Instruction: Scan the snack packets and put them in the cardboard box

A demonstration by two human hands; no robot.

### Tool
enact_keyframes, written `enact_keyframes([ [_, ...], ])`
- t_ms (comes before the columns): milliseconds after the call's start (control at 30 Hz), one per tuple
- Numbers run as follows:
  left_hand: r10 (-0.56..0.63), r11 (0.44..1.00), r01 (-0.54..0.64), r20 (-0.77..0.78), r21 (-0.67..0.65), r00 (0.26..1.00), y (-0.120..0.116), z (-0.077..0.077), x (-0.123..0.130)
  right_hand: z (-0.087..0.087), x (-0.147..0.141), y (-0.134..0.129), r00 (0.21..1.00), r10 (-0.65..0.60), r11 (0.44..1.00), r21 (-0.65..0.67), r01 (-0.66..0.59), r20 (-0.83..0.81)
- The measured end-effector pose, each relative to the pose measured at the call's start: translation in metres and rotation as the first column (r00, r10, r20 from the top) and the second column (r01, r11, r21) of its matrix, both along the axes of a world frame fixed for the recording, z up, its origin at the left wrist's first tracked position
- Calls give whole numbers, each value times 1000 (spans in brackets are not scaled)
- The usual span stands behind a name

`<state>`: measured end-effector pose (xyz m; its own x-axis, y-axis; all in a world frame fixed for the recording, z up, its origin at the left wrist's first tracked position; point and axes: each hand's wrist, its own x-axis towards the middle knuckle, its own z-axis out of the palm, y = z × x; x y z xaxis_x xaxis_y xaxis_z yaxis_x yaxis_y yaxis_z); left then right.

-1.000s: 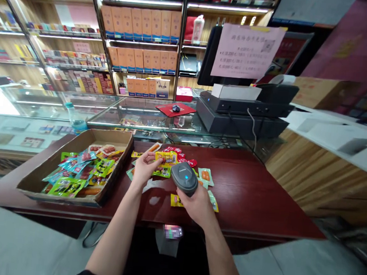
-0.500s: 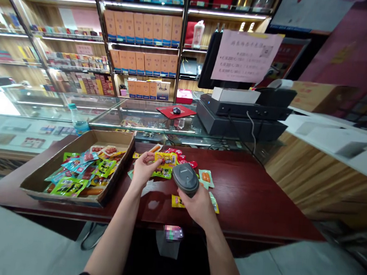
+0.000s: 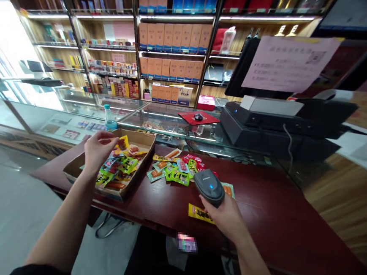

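My left hand (image 3: pixel 98 150) is over the left part of a cardboard box (image 3: pixel 145 141), its fingers pinched on a yellow snack packet (image 3: pixel 123 142). Beneath it, the box holds many small snack packets in green, blue and yellow wrappers. My right hand (image 3: pixel 225 213) is wrapped around a dark grey barcode scanner (image 3: pixel 209 185), which shows a blue light on top. Under the scanner, partly covered by my right hand, lies a long yellow packet (image 3: pixel 198 213). Between box and scanner is a loose pile with green packets (image 3: pixel 177 175), red packets and clear-wrapped sausages (image 3: pixel 173 153).
A glass counter (image 3: pixel 160 110) runs behind the dark red table (image 3: pixel 166 199). On it are a red mouse pad (image 3: pixel 188 118) with a mouse, a bottle (image 3: pixel 110 119), and a black register (image 3: pixel 251 123) below a monitor with a paper sign (image 3: pixel 287 65). Shelves of boxes stand behind.
My left hand has moved left, carrying the yellow packet from the pile to over the box. The scanner's blue light now shows. The view has turned left.
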<state>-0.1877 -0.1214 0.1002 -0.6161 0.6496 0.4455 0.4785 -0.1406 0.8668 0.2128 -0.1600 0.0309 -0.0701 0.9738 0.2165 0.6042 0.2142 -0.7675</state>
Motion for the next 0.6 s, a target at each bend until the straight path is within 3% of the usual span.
enact_keyframes([
  [67,63,998,-63,-70,-3,996,-3,-1,-4,0,4,3,1000,-15,1000,-10,15,2],
  [167,33,999,-37,-152,-26,988,-2,-7,13,0,8,5,1000,-11,1000,-6,11,-7],
  [367,-191,981,181,-198,-71,961,13,-30,83,-3,18,1,999,-51,999,-8,51,-12],
  [500,-368,930,355,-187,-100,911,27,-52,125,-8,29,-7,995,-96,995,-1,96,-22],
  [600,-447,890,401,-247,-216,860,35,-71,153,-10,36,-14,993,-106,994,20,107,-55],
])
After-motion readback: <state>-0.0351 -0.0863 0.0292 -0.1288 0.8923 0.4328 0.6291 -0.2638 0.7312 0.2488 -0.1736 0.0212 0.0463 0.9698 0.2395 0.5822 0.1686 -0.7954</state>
